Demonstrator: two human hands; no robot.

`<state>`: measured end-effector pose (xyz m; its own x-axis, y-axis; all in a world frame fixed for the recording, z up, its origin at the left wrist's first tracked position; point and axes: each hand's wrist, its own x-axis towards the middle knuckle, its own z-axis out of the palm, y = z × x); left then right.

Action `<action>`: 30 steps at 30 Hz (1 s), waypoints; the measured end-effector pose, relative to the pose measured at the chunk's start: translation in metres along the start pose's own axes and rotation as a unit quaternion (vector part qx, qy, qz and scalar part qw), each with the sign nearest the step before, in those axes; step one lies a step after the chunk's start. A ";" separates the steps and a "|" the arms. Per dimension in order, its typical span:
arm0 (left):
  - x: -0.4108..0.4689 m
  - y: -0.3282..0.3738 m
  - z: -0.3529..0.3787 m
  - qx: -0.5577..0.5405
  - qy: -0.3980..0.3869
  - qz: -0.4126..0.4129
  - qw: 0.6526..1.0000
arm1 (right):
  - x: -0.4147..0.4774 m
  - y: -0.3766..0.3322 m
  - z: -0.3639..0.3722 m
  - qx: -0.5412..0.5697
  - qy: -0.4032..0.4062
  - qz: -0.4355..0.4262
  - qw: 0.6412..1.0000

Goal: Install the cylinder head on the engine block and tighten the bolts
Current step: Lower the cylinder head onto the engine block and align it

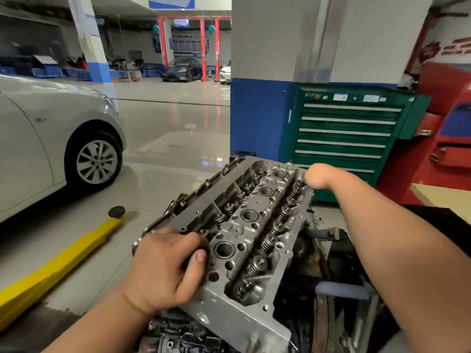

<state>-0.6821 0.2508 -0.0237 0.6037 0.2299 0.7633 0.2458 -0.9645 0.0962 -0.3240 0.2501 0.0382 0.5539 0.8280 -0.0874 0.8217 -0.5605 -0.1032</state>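
The person's left hand (165, 266) gripped the near left edge of the grey cast-metal cylinder head (244, 225). Its fingers were curled over the top face and the thumb was pressed down beside a round bore. The right hand (319, 177) was hooked over the far right corner of the same part, wrist bent, with the fingertips hidden behind the casting. The two hands were well apart, one at each end, and both were clamped on the head.

The cylinder head ran lengthwise away from the person, valve springs and bores facing up. It sat over dark, greasy engine parts (175, 335) at the lower edge of the view. Whether it rested on them or was held just clear could not be told.

To the left, a silver car (38, 138) stood on the glossy pale workshop floor (165, 138), near a yellow lift arm (51, 271) with a black round pad at its end. Behind the head stood a green metal tool cabinet (344, 133) with drawers. The cabinet was just beside a blue-and-white pillar (260, 118), and red equipment (446, 149) stood to its right.
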 end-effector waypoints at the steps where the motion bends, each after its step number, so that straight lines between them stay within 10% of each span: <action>1: 0.000 -0.001 -0.003 -0.005 -0.001 0.010 1.000 | -0.007 0.001 0.001 0.005 0.002 0.019 1.000; 14: -0.011 -0.011 -0.016 -0.019 0.032 0.077 0.996 | -0.058 0.021 0.007 -0.005 0.014 0.081 0.997; 20: -0.049 0.041 -0.003 -0.044 0.094 -0.300 0.948 | -0.067 0.014 0.006 -0.011 0.013 0.098 0.995; 23: -0.047 0.065 0.013 -0.122 0.099 -0.365 0.918 | -0.068 0.012 0.004 -0.005 0.018 0.106 0.994; 30: -0.084 0.057 0.009 -0.161 0.274 -0.572 0.756 | -0.060 0.020 0.012 0.019 0.038 0.099 0.994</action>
<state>-0.7118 0.1779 -0.0881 -0.2911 0.9346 0.2043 0.1179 -0.1769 0.9771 -0.3424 0.1895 0.0300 0.7137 0.6996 -0.0350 0.6909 -0.7113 -0.1296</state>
